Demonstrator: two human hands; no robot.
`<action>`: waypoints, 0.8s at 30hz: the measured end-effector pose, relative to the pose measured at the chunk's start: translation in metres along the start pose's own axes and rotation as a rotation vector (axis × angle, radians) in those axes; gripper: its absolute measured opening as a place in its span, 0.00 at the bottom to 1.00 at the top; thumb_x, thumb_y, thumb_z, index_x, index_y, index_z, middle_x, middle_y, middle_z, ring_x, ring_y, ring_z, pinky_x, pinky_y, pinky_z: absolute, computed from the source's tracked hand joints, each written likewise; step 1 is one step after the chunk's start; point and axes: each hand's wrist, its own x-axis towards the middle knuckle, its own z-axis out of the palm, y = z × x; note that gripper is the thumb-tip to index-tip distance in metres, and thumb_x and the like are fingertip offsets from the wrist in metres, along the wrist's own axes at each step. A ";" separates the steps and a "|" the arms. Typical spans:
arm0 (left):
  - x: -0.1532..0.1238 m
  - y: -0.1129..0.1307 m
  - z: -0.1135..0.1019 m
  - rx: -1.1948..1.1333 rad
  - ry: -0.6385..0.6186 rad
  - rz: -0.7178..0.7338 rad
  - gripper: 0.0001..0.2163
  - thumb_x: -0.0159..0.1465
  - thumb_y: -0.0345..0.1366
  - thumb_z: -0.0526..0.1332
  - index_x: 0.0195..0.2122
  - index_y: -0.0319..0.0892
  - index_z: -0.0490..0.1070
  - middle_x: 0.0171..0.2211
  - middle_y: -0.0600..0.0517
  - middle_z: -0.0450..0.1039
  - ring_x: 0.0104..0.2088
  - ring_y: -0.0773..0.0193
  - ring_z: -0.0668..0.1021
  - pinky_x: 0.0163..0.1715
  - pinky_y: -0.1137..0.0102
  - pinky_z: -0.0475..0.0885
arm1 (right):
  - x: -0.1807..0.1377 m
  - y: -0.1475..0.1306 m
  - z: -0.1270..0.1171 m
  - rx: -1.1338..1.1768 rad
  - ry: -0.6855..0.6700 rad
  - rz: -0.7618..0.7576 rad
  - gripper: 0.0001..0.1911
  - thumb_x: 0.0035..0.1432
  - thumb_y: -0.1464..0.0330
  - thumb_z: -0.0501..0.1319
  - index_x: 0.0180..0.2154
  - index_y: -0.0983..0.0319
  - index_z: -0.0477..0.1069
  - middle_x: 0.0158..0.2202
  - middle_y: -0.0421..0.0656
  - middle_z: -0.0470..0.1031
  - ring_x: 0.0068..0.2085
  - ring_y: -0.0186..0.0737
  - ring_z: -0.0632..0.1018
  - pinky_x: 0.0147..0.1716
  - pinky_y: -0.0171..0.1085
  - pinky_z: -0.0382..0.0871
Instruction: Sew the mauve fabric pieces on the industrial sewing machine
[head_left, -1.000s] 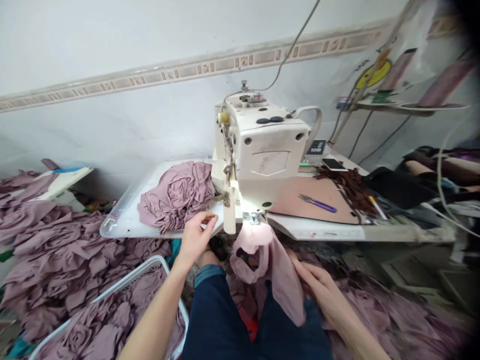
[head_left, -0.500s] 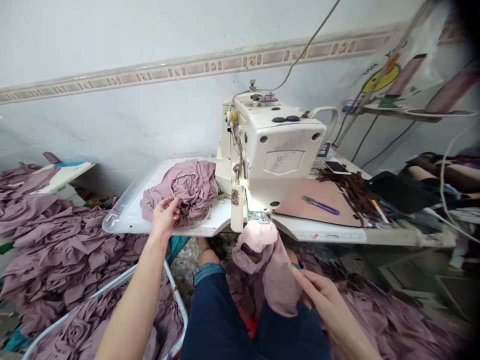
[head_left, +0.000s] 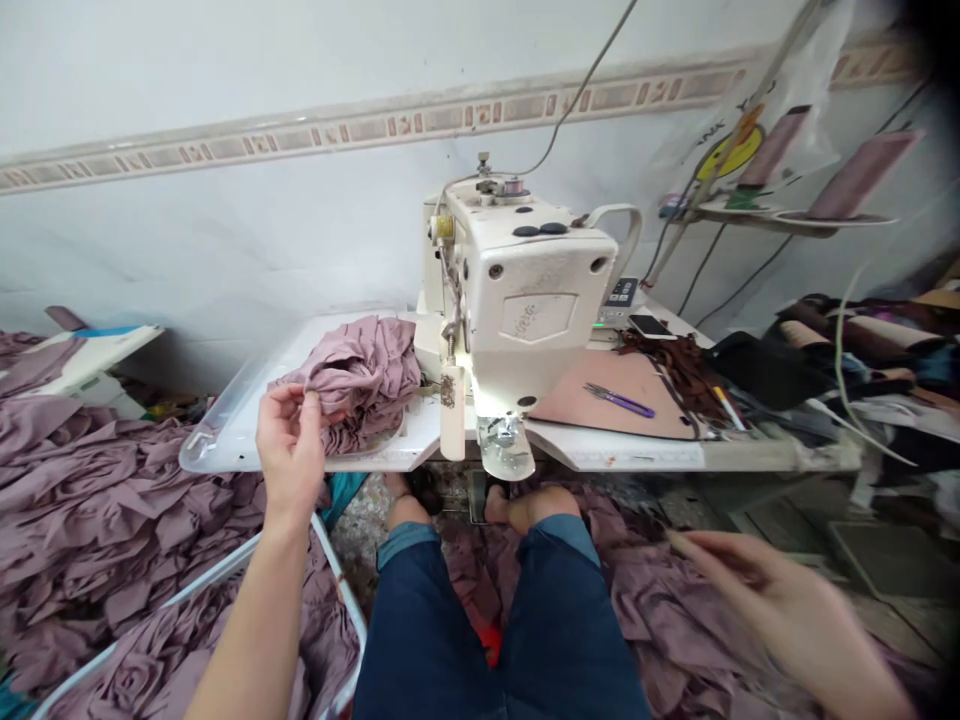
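Observation:
My left hand [head_left: 289, 430] pinches the edge of a mauve fabric piece on the fabric pile [head_left: 367, 365], left of the sewing machine [head_left: 536, 310]. The piece is partly lifted and folded over. Low on the right, my right hand [head_left: 772, 590] is blurred by motion, its fingers stretched out and partly apart. I see nothing in it. Behind and below it lies a heap of mauve fabric [head_left: 660, 600]. The machine's narrow front arm [head_left: 506, 450] is bare under the presser foot.
Purple thread snips [head_left: 619, 400] lie on a pinkish mat [head_left: 577, 375], with a phone [head_left: 651, 326] behind. Thread cones [head_left: 862, 175] stand at upper right. A white basket [head_left: 341, 580] of mauve pieces and a large fabric heap [head_left: 112, 520] occupy the left.
The mauve piece at the machine's front arm is gone from there. My right hand has moved right, away from the machine. My left hand has shifted left, lifting a fabric edge.

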 end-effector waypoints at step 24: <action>-0.136 0.015 0.018 -0.332 -0.825 -0.850 0.18 0.59 0.50 0.78 0.38 0.39 0.84 0.25 0.50 0.79 0.21 0.66 0.79 0.24 0.73 0.75 | -0.063 -0.083 0.181 0.354 -0.794 -0.388 0.06 0.61 0.68 0.70 0.41 0.61 0.82 0.38 0.42 0.81 0.36 0.41 0.79 0.36 0.34 0.73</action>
